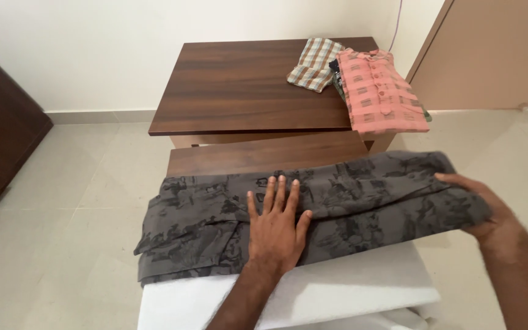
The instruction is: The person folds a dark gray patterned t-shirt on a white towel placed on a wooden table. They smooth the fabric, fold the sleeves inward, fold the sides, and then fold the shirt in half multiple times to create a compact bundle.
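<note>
Grey printed shirt [362,201], soft and creased, lies folded lengthwise across white padded board [337,287]. We press left hand [276,226] flat, fingers spread; right hand [481,208] grips cloth edge at 3 o'clock.

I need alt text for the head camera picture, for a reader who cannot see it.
Two bare hands work a grey patterned shirt on a white padded surface: the left hand presses flat, the right hand grips its end. Behind, a brown wooden table holds a folded pink shirt and a checked cloth.
</note>
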